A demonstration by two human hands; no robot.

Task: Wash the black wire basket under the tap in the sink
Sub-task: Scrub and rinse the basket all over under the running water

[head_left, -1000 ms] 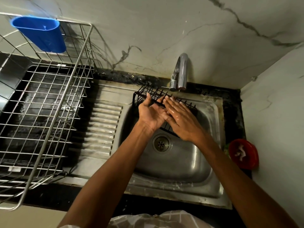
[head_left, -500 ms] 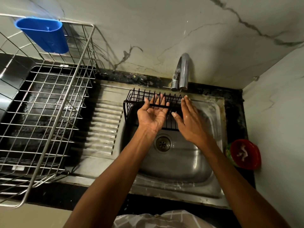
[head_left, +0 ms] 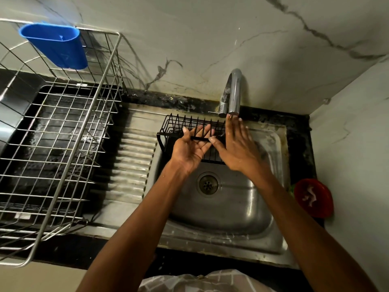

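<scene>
Black wire basket [head_left: 190, 131] judged light, stiff, wet-slick; best held by rim bar. L hand [head_left: 192, 149] opened beneath, R hand [head_left: 236, 147] laid flat; nothing gripped.

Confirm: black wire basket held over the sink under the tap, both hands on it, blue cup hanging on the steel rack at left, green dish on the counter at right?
One error: the dish on the counter at right is red, not green, as the head view shows. The rest stands: black wire basket over the sink by the tap, left hand and right hand on it, blue cup on the steel rack.
</scene>
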